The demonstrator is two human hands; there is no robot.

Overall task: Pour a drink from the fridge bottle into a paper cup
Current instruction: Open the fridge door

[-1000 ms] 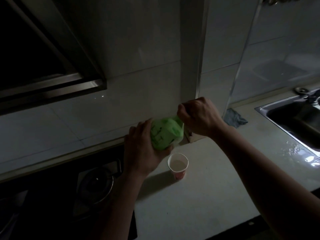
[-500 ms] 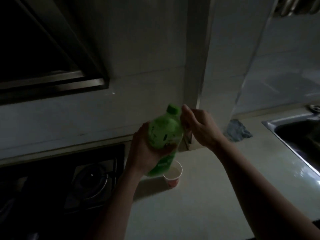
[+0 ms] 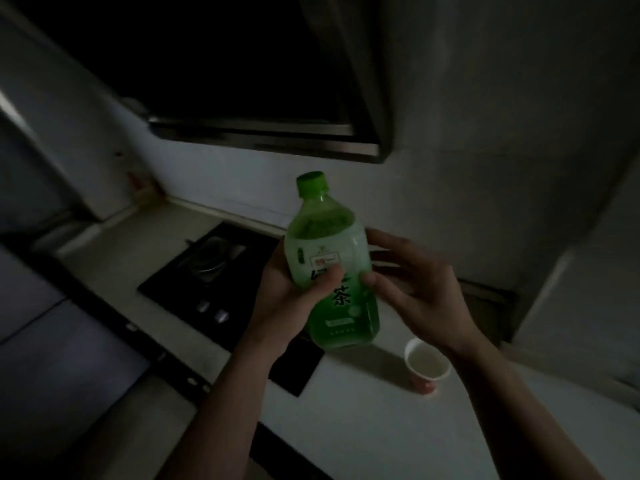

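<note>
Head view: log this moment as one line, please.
bottle: upright, cap on | left hand: grips bottle | right hand: spread beside bottle | paper cup: on counter, holds pale drink

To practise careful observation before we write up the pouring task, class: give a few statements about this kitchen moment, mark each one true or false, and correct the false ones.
1. The green cap is on the bottle. True.
2. The right hand grips the bottle. False: the left hand grips it, while the right hand is open beside it with its fingers spread.
3. The paper cup has pale liquid in it. True.
4. The paper cup stands on the black hob. False: it stands on the pale counter, to the right of the hob.
5. The bottle is tipped over the cup and pouring. False: it is held roughly upright, capped, above the counter.
</note>
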